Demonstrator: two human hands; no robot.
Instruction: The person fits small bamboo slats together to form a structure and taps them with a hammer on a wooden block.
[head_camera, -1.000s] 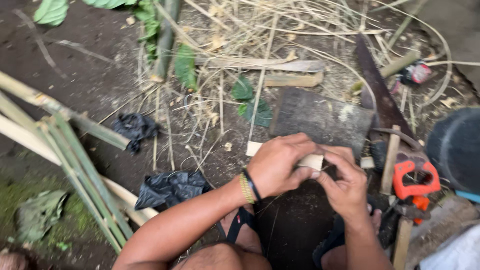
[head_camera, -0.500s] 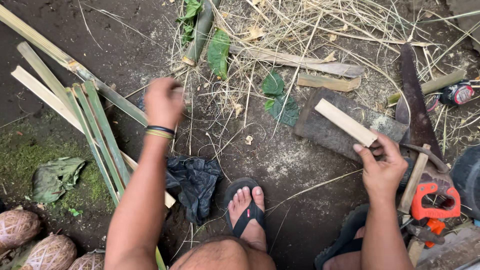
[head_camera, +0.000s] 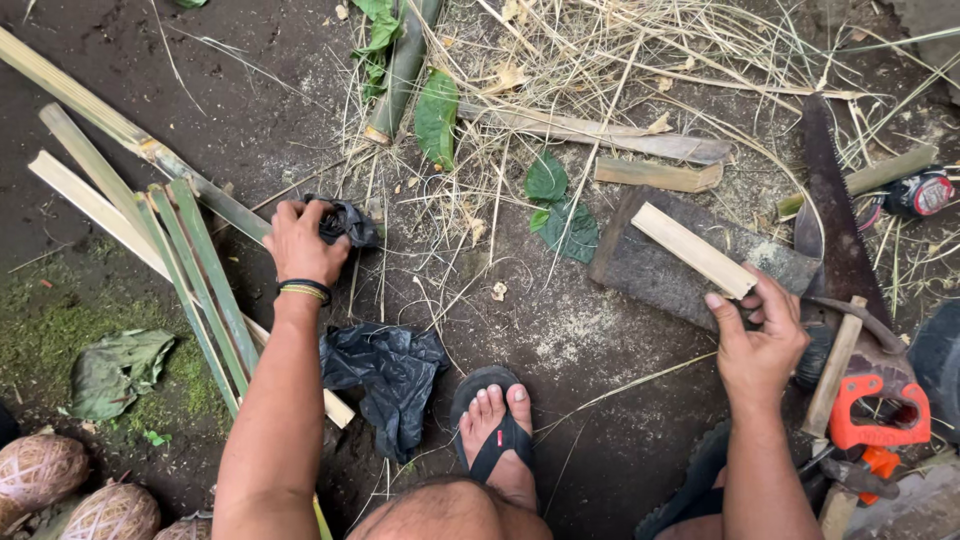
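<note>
My left hand (head_camera: 298, 243) reaches out over the dirt and closes on a small crumpled piece of black plastic (head_camera: 345, 221), right beside a bundle of split green bamboo strips (head_camera: 190, 265). My right hand (head_camera: 757, 335) grips the near end of a short pale bamboo piece (head_camera: 690, 248), which lies slanted across a dark flat block (head_camera: 660, 270). My foot in a black sandal (head_camera: 495, 430) rests between the two arms.
A larger black plastic bag (head_camera: 385, 375) lies by my left forearm. A long curved saw blade (head_camera: 835, 215) and an orange-handled tool (head_camera: 875, 420) sit at the right. Dry grass, green leaves (head_camera: 560, 215) and bamboo offcuts cover the far ground; round woven balls (head_camera: 45, 470) sit bottom left.
My left hand left the bamboo piece, swung out to the left and came down onto the small black plastic scrap. My right hand kept hold of the bamboo piece on the block.
</note>
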